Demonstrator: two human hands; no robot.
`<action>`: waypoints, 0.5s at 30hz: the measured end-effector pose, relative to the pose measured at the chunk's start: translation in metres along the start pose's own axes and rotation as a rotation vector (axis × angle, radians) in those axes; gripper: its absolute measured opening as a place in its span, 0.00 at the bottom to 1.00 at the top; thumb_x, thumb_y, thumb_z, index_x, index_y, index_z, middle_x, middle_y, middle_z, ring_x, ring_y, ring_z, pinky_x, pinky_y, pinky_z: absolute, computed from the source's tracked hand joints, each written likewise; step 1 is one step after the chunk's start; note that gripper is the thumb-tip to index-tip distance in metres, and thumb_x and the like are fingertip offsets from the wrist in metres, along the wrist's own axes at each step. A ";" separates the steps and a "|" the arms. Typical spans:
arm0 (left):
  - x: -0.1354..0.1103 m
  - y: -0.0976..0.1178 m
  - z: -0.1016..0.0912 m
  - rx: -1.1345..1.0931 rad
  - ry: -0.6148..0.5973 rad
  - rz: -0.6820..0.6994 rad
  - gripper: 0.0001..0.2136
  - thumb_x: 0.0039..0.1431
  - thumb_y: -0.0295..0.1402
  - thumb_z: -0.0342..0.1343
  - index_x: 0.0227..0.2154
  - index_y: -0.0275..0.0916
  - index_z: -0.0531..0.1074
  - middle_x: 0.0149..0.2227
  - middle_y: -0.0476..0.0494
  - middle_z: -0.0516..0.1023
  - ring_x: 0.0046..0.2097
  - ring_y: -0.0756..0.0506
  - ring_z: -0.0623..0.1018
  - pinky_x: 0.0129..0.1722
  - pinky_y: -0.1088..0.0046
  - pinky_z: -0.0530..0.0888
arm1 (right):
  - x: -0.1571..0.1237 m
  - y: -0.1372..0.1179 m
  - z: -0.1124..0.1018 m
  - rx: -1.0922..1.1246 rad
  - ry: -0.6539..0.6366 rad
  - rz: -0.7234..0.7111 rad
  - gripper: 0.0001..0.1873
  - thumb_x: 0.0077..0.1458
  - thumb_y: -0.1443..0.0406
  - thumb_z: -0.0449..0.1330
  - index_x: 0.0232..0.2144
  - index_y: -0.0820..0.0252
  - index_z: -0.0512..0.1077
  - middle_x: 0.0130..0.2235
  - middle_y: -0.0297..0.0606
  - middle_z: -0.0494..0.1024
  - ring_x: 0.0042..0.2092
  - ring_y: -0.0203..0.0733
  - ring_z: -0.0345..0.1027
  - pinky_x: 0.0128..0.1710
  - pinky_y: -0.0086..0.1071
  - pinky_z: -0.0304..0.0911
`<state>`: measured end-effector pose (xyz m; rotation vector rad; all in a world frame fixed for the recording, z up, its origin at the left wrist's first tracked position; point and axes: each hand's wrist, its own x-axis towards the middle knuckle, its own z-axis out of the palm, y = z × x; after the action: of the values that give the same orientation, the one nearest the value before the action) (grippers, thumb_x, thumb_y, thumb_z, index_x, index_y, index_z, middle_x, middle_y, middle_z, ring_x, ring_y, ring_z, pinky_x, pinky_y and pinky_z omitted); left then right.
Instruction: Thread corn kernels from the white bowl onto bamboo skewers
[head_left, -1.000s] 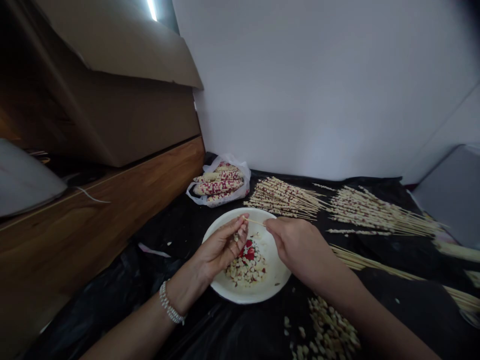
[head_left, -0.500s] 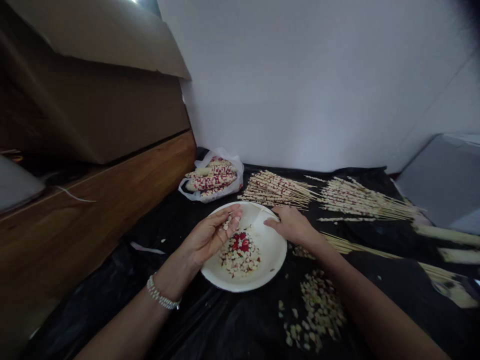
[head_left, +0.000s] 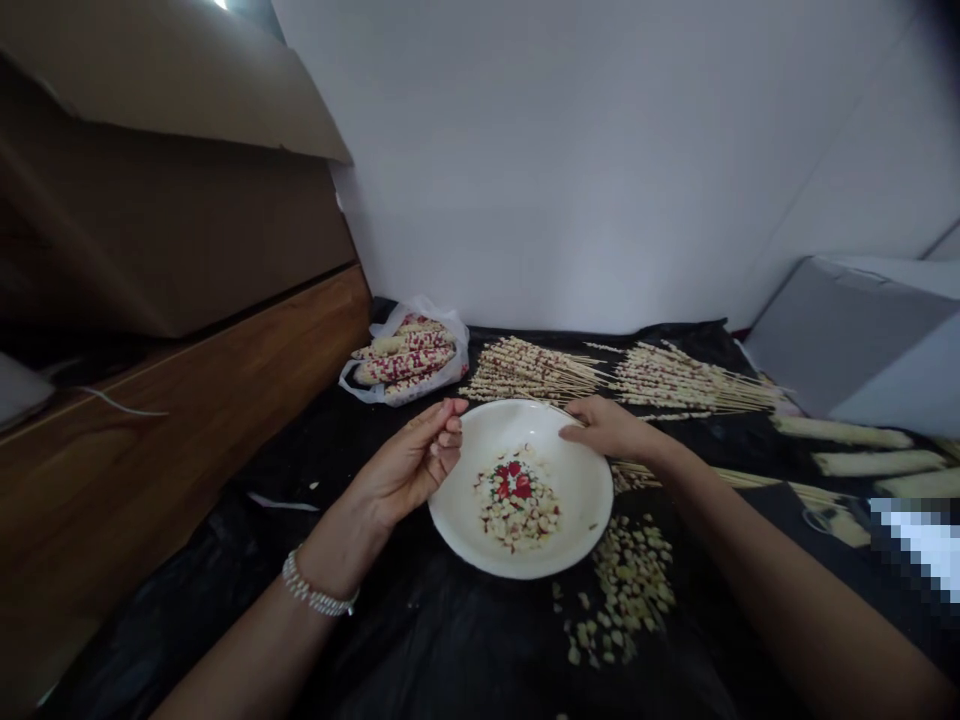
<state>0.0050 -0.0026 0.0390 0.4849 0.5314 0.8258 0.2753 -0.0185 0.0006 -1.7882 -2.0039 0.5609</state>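
Kernels (head_left: 525,520), loose and pale with some dark red among them, are lying in the white bowl (head_left: 585,475), gathering around a red floral print on its floor. From the head camera, the right hand (head_left: 609,430) is gripping the bowl's far right rim, its thumb pressing over the inside; whether it is also holding a stick, I cannot tell. Just beside the bowl's left rim, the left hand (head_left: 414,458) is curling, thumb and fingertips drawing close together; what, if anything, it is holding is not showing clearly. Beyond the bowl, many skewers strung with kernels are lying in two groups, the nearer bundle (head_left: 529,370) just behind the rim and the farther bundle (head_left: 679,380) off to the right. Judging by these, a good share of skewers is looking finished, while bare sticks (head_left: 765,481) are remaining to the bowl's right and loose kernels inside it. A heap of kernel-like bits (head_left: 634,575) is resting at its near right side on the black sheet (head_left: 450,640). Behind the bowl to the left, an open plastic bag (head_left: 459,362) is holding cobs (head_left: 412,360) bearing red and cream kernels; pale, apparently stripped cobs (head_left: 844,432) are lying well to the bowl's right.
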 end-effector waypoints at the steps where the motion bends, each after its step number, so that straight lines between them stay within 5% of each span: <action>1: 0.002 -0.002 0.002 0.001 -0.004 -0.016 0.10 0.64 0.23 0.46 0.36 0.28 0.72 0.22 0.48 0.71 0.21 0.58 0.71 0.18 0.90 0.68 | -0.004 0.004 0.001 0.011 0.005 0.006 0.11 0.45 0.59 0.54 0.23 0.60 0.71 0.23 0.34 0.70 0.26 0.36 0.60 0.25 0.31 0.49; 8: 0.028 -0.024 0.019 0.163 0.032 -0.083 0.09 0.60 0.19 0.49 0.39 0.26 0.74 0.31 0.40 0.77 0.29 0.54 0.77 0.29 0.86 0.75 | -0.019 0.010 -0.001 0.036 0.153 0.018 0.21 0.56 0.50 0.48 0.29 0.58 0.71 0.27 0.35 0.72 0.28 0.37 0.63 0.28 0.30 0.53; 15: 0.027 -0.045 0.011 0.290 0.030 -0.054 0.07 0.58 0.20 0.53 0.38 0.28 0.75 0.36 0.38 0.80 0.29 0.55 0.77 0.29 0.86 0.75 | -0.040 -0.022 -0.025 0.015 0.272 -0.069 0.18 0.63 0.57 0.42 0.47 0.55 0.66 0.27 0.34 0.73 0.29 0.38 0.65 0.32 0.31 0.55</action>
<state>0.0520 -0.0097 0.0136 0.7214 0.6937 0.7086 0.2745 -0.0597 0.0322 -1.6787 -1.8609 0.2927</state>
